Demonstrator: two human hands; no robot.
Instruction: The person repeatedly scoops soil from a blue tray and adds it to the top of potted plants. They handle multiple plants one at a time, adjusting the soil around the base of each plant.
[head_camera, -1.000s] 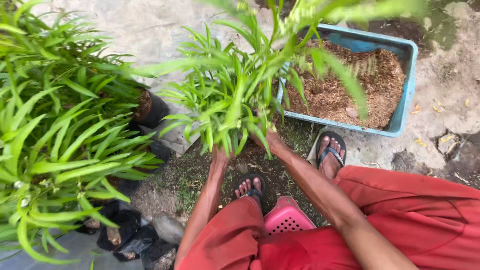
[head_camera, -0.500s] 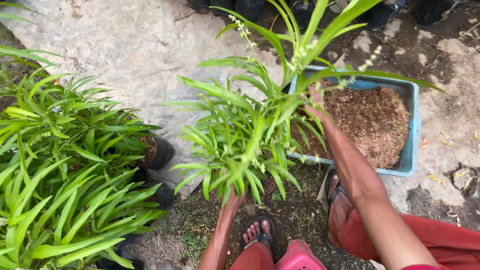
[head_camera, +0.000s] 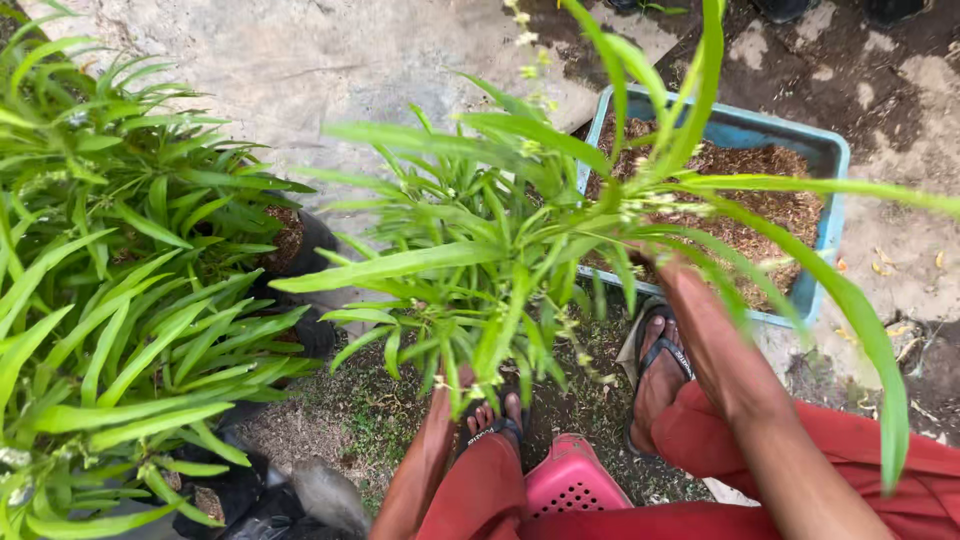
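I hold a green plant (head_camera: 480, 270) with long narrow leaves and small pale flower stalks up over the ground in front of me. My left hand (head_camera: 452, 385) grips it from below at its base, mostly covered by leaves. My right hand (head_camera: 665, 268) reaches into the upper leaves on the plant's right side, with its fingers hidden among them. Behind the plant lies a blue rectangular tub (head_camera: 835, 200) filled with brown husk-like mulch.
A dense clump of similar plants (head_camera: 130, 280) in black pots (head_camera: 310, 240) fills the left side. My sandalled feet (head_camera: 660, 360) stand on dark soil, with a pink perforated stool (head_camera: 570, 485) between my legs. Black bags (head_camera: 250, 490) lie at the bottom left, and pale concrete lies beyond.
The plant has come up closer to the camera. My right hand has shifted from its base up into the leaves near the tub, while my left hand stays below.
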